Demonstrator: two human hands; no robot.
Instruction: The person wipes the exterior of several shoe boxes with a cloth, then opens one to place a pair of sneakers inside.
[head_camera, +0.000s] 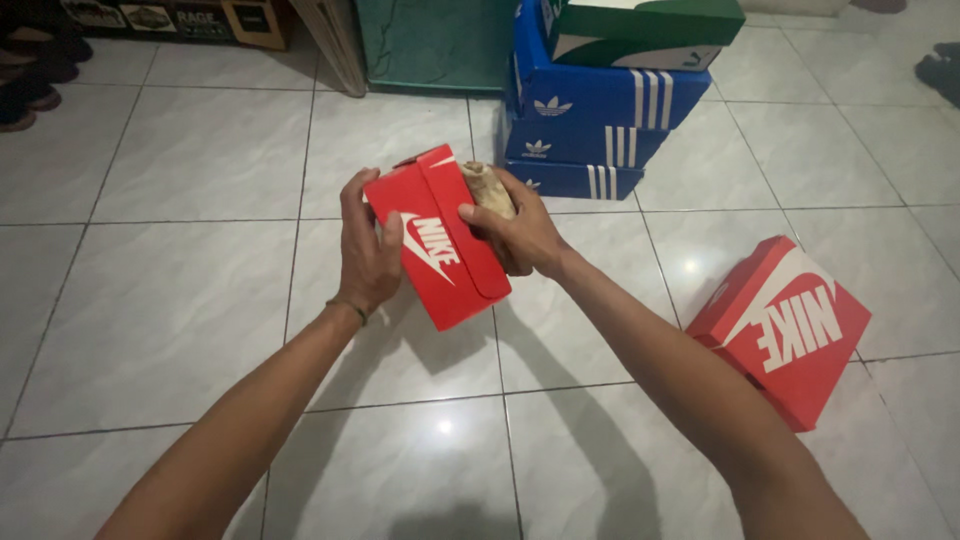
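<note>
Held above the tiled floor (200, 300), a light, stiff red shoebox (440, 245) is clamped by the left hand (368, 250) along its side, the right hand (520, 235) gripping its flap and crumpled paper (488, 187).

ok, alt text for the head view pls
Both hands hold a red shoebox above a pale tiled floor: left hand on its left edge, right hand gripping crumpled beige paper against its right side. Another red shoebox lies right; stacked blue shoeboxes stand behind.
</note>
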